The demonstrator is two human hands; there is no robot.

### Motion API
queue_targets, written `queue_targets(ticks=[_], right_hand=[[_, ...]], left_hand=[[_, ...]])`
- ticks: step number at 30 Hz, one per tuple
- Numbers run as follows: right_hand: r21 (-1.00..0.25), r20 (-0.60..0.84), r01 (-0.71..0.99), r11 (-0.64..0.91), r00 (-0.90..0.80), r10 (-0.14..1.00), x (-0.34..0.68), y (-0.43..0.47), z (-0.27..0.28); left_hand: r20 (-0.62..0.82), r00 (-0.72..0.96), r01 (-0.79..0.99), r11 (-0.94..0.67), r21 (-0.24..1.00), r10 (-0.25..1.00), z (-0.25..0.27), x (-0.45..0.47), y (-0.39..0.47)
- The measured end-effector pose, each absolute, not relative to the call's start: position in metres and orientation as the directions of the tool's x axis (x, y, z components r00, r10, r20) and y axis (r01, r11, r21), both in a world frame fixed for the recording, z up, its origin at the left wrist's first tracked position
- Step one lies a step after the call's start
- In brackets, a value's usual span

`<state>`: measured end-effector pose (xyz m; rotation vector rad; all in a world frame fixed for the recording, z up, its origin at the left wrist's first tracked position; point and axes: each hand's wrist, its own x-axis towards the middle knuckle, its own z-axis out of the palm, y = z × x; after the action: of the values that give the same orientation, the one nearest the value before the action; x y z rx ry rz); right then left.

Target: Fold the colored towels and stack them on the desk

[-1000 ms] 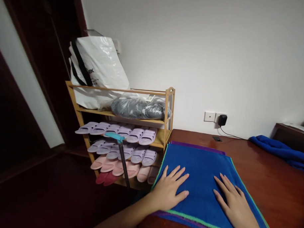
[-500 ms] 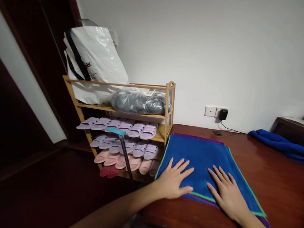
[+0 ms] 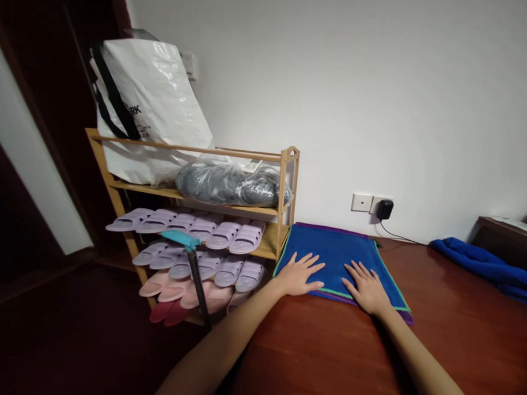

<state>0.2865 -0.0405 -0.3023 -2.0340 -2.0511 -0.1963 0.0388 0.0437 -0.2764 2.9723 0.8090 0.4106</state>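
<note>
A blue towel point(image 3: 331, 246) with bright green edging lies flat on the reddish-brown wooden table point(image 3: 310, 349). Purple cloth point(image 3: 334, 296) peeks out beneath its near and far edges, so at least two cloths are stacked. My left hand point(image 3: 299, 275) rests palm down with fingers spread on the near left part of the towel. On the near right part, my right hand point(image 3: 366, 288) lies palm down too, its fingers stretched forward. Neither hand grips anything.
Left of the table stands a wooden shoe rack point(image 3: 285, 192) holding several slippers point(image 3: 247, 237), a plastic-wrapped grey bundle point(image 3: 233, 184) and a white bag point(image 3: 155, 90). A blue-topped handle point(image 3: 182, 239) leans before it. A black plug point(image 3: 384, 209) and bunched blue cloth point(image 3: 473, 256) are at right.
Both hands have pushed forward, and the towel stack has slid with them toward the wall, baring more of the table's near side. The view has shifted slightly.
</note>
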Motion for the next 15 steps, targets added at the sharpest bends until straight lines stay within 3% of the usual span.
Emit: queue_targets(ticks=[7,15], right_hand=[[-0.163,0.213,0.986,-0.043,0.077,0.974,0.317,-0.035,-0.31],[-0.201,0.126,0.899,-0.39,0.419,0.899,0.449,-0.098,-0.333]], left_hand=[[0.232,0.835,0.491,-0.866,0.099,0.5,-0.281,0.043,0.051],[0.201,0.834,0.508,-0.857,0.086,0.515,-0.277,0.045,0.051]])
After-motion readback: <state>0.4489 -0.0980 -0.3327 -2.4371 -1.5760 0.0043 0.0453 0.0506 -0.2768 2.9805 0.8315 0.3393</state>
